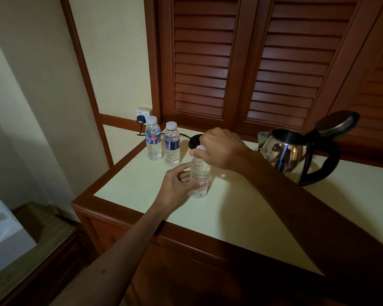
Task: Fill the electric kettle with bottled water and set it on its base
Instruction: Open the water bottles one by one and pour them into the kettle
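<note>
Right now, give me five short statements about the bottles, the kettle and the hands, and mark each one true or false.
1. The kettle lid stands open. True.
2. The kettle sits on its black base. False: it stands on the cabinet top, apart from the base.
3. The left hand holds the unlabelled bottle by its body. True.
4. The right hand rests on the kettle handle. False: its fingers grip the bottle's cap.
5. Two labelled bottles stand capped at the back left. True.
</note>
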